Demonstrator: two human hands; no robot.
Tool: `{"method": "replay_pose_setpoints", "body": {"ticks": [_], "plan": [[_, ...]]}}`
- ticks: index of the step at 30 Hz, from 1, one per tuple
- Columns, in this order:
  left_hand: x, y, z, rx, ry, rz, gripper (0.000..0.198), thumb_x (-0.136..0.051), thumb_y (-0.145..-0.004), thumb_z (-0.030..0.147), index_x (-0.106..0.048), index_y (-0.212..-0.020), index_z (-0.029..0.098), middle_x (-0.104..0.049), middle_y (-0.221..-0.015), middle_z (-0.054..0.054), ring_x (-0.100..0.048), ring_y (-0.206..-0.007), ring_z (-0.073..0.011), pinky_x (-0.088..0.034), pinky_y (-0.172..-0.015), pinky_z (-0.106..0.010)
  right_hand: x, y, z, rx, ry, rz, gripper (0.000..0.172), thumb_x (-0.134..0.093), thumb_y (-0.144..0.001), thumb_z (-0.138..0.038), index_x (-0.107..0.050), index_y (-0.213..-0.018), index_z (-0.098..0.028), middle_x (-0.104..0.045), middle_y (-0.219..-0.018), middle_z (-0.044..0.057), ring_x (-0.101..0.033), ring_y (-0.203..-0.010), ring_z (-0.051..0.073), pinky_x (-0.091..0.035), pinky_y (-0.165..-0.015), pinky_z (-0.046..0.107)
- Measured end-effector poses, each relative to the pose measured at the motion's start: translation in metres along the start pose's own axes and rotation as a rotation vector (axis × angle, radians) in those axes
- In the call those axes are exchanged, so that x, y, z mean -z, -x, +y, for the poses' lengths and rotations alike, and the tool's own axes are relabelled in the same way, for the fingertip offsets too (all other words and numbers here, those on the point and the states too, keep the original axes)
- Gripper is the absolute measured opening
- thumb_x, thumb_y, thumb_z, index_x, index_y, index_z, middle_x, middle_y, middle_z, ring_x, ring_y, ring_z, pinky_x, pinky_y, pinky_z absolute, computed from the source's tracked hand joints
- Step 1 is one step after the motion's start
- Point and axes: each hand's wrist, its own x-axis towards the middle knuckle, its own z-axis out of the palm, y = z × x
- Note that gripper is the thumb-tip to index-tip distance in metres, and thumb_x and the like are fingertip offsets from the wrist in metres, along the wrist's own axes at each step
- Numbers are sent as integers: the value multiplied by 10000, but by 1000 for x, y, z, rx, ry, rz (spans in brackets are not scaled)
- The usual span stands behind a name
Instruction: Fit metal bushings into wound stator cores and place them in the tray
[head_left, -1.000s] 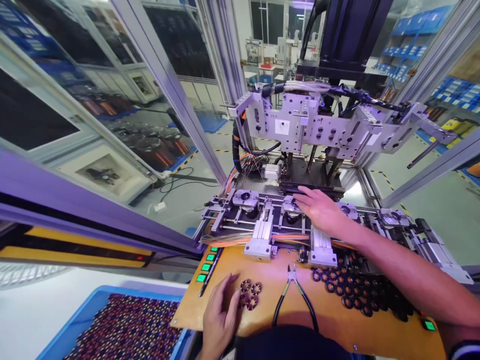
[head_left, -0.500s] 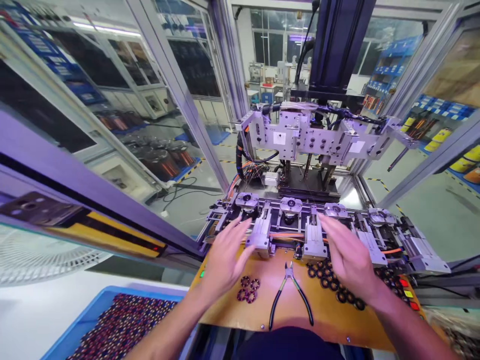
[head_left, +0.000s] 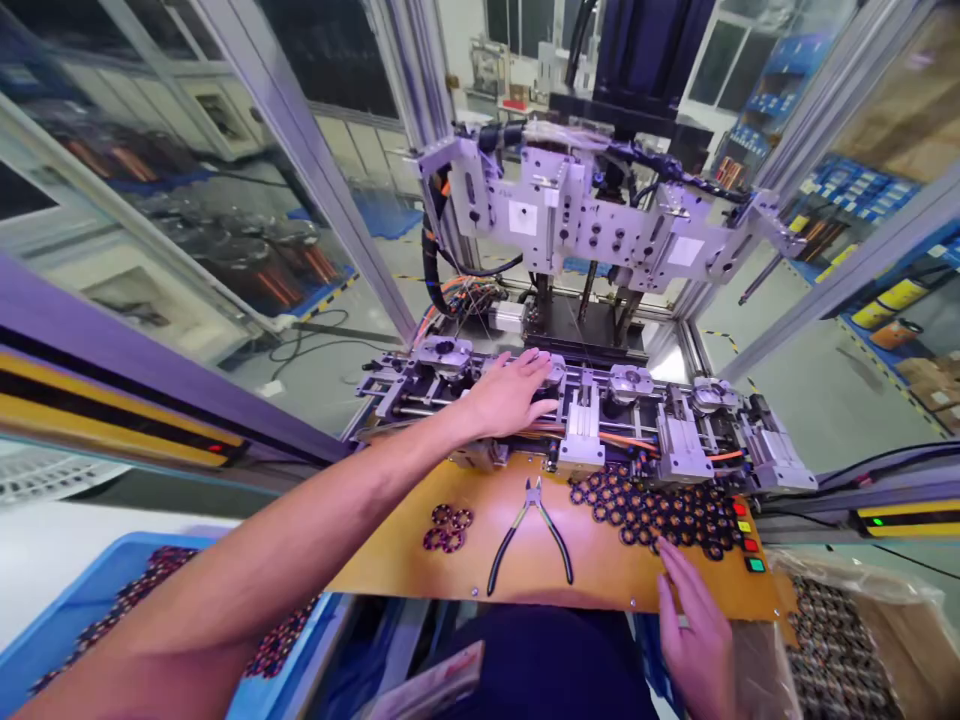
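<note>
My left hand [head_left: 511,395] stretches flat over the machine's row of fixtures, fingers together and thumb apart. Its fingertips lie over one round metal fixture [head_left: 556,370], partly hiding it; whether they touch cannot be made out. Low on the right, my right hand [head_left: 696,628] is open, fingertips beside the near edge of a cluster of black rings [head_left: 643,518]. Both hands appear to hold nothing. Between them, diagonal cutters [head_left: 533,496] lie on the yellow-brown board [head_left: 487,560], handles spread towards me. Several reddish-dark rings [head_left: 448,528] sit left of the cutters.
A blue tray [head_left: 112,560] of similar rings stands on the left, partly behind my forearm. On the right is a plastic-lined box of parts [head_left: 844,650]. Coloured buttons [head_left: 750,545] edge the board. Above the fixtures hangs a metal machine head [head_left: 592,225], between frame posts.
My left hand has moved right and forward onto a fixture. My right hand has drawn back from the fixtures to the board's near right. The view has tilted down and shifted right.
</note>
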Motion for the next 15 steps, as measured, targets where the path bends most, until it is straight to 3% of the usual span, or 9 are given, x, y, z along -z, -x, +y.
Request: {"method": "replay_pose_setpoints", "body": {"ticks": [4,7,9,11,15], "plan": [[11,10,11,21,-4,29,736,-487,-917,530,-333,-1475,75,-308,-1566,-179,-205,-1475,-345,-235,-1166,-588,-37,-10,1,34,19,-80,248,-495,-954,-176,-605,-1173,-142,-667,-1044,108,-643,-965,218,-561,-852,379],[13,46,32,40,133,329,718,-476,-929,516,-318,-1481,86,-318,-1569,-171,-195,-1485,-299,-234,-1199,-508,-62,-34,-7,53,-13,-144,207,-518,-936,-183,-660,-1087,-185,-653,-944,79,-619,-891,216,-560,-816,382],[6,82,48,10,330,545,582,-516,-932,424,-416,-1420,123,-494,-1461,-148,-392,-1401,-249,-330,-1173,-433,-76,-48,-12,66,-32,-186,214,-523,-921,-164,-684,-1058,-201,-640,-897,76,-598,-864,219,-557,-784,378],[-9,119,60,5,456,551,477,-566,-916,336,-482,-1355,169,-626,-1316,-118,-562,-1249,-219,-444,-1092,-390,-89,-59,-17,67,-44,-200,224,-515,-908,-143,-699,-1028,-188,-632,-876,92,-580,-847,239,-549,-756,401],[-45,170,67,194,605,468,339,-619,-885,298,-607,-1209,199,-713,-1141,-101,-676,-1039,-210,-575,-854,-318,-99,-71,-23,62,-99,-192,289,-428,-912,-89,-703,-865,-165,-617,-835,114,-562,-806,253,-523,-719,426]]}}
